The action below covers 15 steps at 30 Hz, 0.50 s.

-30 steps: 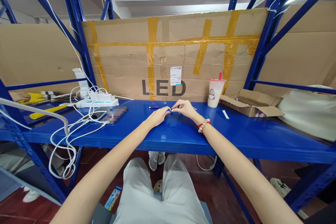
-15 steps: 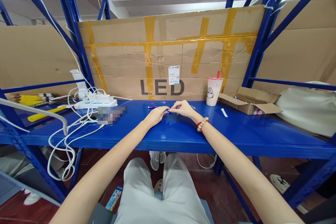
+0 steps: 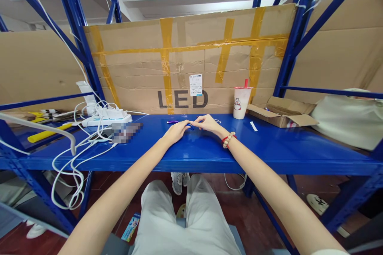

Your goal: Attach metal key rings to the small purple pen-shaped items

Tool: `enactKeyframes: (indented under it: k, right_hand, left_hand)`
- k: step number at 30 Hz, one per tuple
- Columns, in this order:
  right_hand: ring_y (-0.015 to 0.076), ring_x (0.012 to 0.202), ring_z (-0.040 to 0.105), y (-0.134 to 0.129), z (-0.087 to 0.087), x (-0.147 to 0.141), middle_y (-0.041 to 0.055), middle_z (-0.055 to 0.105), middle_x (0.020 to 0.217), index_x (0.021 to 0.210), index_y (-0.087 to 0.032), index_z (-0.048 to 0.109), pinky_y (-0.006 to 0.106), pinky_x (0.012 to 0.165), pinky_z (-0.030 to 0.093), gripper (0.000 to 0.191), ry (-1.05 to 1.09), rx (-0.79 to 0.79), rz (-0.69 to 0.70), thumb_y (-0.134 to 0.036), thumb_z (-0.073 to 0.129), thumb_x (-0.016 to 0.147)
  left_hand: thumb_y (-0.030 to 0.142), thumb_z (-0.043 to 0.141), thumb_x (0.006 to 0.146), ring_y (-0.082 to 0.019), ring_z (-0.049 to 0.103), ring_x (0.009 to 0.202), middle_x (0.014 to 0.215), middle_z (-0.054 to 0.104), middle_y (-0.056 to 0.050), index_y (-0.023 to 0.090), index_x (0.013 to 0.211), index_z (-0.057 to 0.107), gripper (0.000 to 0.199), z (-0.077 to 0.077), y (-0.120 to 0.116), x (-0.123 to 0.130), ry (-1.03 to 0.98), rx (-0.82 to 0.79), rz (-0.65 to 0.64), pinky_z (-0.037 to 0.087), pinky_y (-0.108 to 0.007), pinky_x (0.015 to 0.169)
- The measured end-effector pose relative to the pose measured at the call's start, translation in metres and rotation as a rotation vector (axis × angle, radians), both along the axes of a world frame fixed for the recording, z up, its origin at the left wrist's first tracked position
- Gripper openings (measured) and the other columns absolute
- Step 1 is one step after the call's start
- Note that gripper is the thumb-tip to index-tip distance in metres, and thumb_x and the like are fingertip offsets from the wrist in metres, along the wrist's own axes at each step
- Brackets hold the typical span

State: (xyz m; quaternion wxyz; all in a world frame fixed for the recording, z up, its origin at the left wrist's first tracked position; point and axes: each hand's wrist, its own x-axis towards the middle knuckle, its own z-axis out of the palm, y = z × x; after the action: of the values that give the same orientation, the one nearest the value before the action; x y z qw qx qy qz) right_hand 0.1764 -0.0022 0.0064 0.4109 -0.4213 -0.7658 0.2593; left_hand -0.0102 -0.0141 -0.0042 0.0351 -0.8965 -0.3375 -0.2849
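Note:
My left hand (image 3: pixel 177 131) rests low over the blue table (image 3: pixel 191 153), its fingers bent together at a small dark blue item (image 3: pixel 190 127). From the right, my right hand (image 3: pixel 208 123) meets it, thumb and fingertips pinched at the same spot. The item is mostly covered by the fingers, so its shape cannot be made out. Behind my left hand lies a purple pen-like stick (image 3: pixel 172 122). A thin, light-coloured piece (image 3: pixel 218 120) lies just behind my right hand. A beaded bracelet (image 3: pixel 229 140) is on my right wrist.
A white cup with a red straw (image 3: pixel 241 102) stands at the back right, beside an open cardboard box (image 3: pixel 279 113) and a small white strip (image 3: pixel 253 126). White cables and a power strip (image 3: pixel 107 120) crowd the left. Cardboard (image 3: pixel 137 75) stands behind the table.
The whole view has shifted slightly, with the table items now a little further left in the picture. Both hands remain together at the small blue item, their fingers slightly changed.

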Motion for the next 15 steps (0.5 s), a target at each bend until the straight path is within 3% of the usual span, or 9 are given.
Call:
enactKeyframes:
  k: [7,12,15]
  right_hand:
    - [0.0044,0.039,0.034,0.0041,-0.0011,0.0001,-0.0028,0.048,0.046,0.076,-0.011,0.068,0.019,0.038,0.025,0.051,-0.022,-0.129,0.006,-0.059,0.062,0.061]
    - [0.0048,0.039,0.037,0.0046,-0.0032,-0.0017,-0.0027,0.049,0.046,0.077,-0.011,0.067,0.018,0.037,0.026,0.049,-0.026,-0.103,0.034,-0.058,0.061,0.063]
    - [0.0046,0.042,0.042,0.0054,-0.0048,-0.0042,-0.0002,0.056,0.056,0.079,-0.011,0.066,0.017,0.036,0.029,0.046,0.024,-0.042,0.076,-0.054,0.064,0.063]
  left_hand:
    - [0.025,0.030,0.090,-0.019,0.058,0.095,0.103,0.062,-0.006,0.019,0.104,0.050,0.025,0.0032,-0.0046,0.0025,0.004,-0.031,0.031,0.045,-0.029,0.080]
    - [0.027,0.027,0.091,-0.019,0.060,0.086,0.096,0.064,-0.005,0.020,0.101,0.050,0.027,0.0045,-0.0057,0.0048,0.015,-0.109,0.085,0.046,-0.029,0.075]
    - [0.030,0.025,0.091,-0.020,0.061,0.082,0.092,0.064,-0.005,0.021,0.102,0.050,0.028,0.0034,-0.0034,0.0044,0.002,-0.147,0.155,0.046,-0.030,0.071]
